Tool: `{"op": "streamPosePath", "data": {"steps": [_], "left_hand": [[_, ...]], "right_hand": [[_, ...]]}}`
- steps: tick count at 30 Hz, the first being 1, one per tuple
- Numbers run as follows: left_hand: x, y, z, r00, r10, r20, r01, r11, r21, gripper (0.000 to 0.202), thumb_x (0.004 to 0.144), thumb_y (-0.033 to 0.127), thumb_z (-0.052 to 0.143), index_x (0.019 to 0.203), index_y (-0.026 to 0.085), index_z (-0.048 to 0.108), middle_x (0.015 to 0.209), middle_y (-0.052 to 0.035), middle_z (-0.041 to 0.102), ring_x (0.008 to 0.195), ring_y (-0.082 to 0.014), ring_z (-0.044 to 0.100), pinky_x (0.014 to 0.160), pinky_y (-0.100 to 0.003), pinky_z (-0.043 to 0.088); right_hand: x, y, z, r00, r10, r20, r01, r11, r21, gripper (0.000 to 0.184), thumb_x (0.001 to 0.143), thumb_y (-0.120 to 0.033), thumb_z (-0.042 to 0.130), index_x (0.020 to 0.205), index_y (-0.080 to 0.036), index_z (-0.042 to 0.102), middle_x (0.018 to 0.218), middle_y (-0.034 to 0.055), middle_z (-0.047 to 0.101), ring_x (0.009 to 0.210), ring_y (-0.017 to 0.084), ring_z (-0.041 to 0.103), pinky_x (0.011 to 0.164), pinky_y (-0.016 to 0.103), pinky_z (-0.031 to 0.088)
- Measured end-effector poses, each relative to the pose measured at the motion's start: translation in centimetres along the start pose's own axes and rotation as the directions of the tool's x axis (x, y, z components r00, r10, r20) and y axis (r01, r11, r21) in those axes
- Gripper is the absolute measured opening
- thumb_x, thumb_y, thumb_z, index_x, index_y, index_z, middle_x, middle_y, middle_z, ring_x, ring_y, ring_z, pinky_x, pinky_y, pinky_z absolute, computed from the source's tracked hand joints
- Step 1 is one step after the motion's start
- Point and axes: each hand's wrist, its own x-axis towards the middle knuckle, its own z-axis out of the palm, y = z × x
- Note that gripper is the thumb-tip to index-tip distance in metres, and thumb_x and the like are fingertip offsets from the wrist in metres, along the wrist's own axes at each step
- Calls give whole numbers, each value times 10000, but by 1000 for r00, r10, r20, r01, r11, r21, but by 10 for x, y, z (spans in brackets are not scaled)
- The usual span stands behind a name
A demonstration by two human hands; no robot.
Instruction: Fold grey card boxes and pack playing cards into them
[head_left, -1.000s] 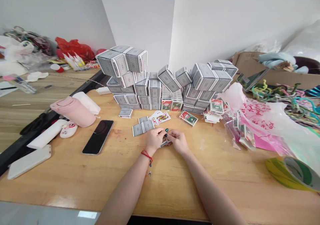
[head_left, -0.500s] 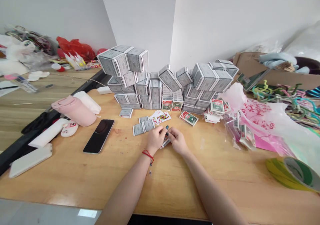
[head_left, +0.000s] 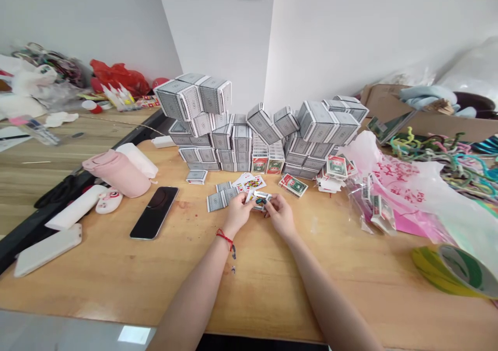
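Observation:
Between my two hands is a playing card (head_left: 257,196), its edges folded, held low over the wooden table. My left hand (head_left: 238,211) pinches its left side and wears a red string bracelet (head_left: 224,239). On the right side, the fingers of my right hand (head_left: 280,213) are closed on the same card. Just beyond lie loose face-up cards (head_left: 254,183) and several cards with grey backs (head_left: 221,198). A red and green card box (head_left: 293,185) rests to the right of them. My fingers partly hide the held card.
Behind the loose cards rises a structure of folded-card blocks (head_left: 216,102). To the left lie a black phone (head_left: 154,213), a pink tumbler (head_left: 116,172) and a white power bank (head_left: 49,250). A roll of yellow-green tape (head_left: 439,273) and a pinkish plastic bag (head_left: 404,169) are on the right.
My hands have moved slightly apart, and the card has turned from a steep slant to nearly level between them, showing more of its printed face.

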Motion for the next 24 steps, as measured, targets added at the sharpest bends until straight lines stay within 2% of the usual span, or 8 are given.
{"op": "streamPosePath", "data": {"steps": [3,6,9,11,16,20,24], "left_hand": [[0,0,-3,999,5,37,-10,992,127,175,696,288,594,718,114,602,676,-8,608,639,-125,531,581,-218,409],[-2,3,-1,998,39,45,-44,990,136,187,732,292,556,767,120,618,711,-21,625,644,-130,540,580,-223,411],[-5,6,3,995,76,-58,-71,993,96,221,775,278,502,909,137,607,836,-50,644,714,-141,568,623,-232,432],[-5,7,5,991,76,-114,-64,992,108,223,795,251,466,940,141,594,835,-53,641,704,-137,567,615,-230,434],[-4,7,3,994,106,-25,-102,984,146,182,797,210,450,856,134,605,805,-49,631,691,-129,557,613,-225,432],[-5,6,1,994,110,3,-110,988,113,176,795,238,465,833,136,604,773,-39,621,673,-125,545,600,-221,431],[-6,6,0,997,66,43,-68,995,68,181,791,270,473,803,139,597,676,-9,584,590,-104,503,541,-202,405]], "right_hand": [[2,0,-3,1000,-11,-14,10,1000,-30,384,701,-480,580,963,-201,547,702,3,602,534,129,534,506,263,460],[4,0,-6,999,16,-33,-18,998,-58,321,685,-480,586,788,-176,601,705,35,628,570,144,547,539,275,464],[2,-1,-5,996,83,-9,-83,996,-31,279,657,-447,617,657,-173,560,558,6,585,480,129,518,489,262,440],[0,-3,-3,992,118,42,-117,993,-16,269,644,-427,632,621,-179,528,500,-18,547,431,117,494,447,247,418],[-4,-9,3,987,134,94,-141,987,73,304,701,-489,571,740,-194,510,548,-37,546,400,99,460,388,229,393],[-5,-12,1,979,132,156,-147,985,86,329,703,-507,576,714,-200,460,510,-60,492,391,83,431,382,206,357],[-6,-15,-3,968,112,225,-137,986,96,345,697,-510,594,703,-200,444,521,-67,461,414,73,426,408,198,356]]}}
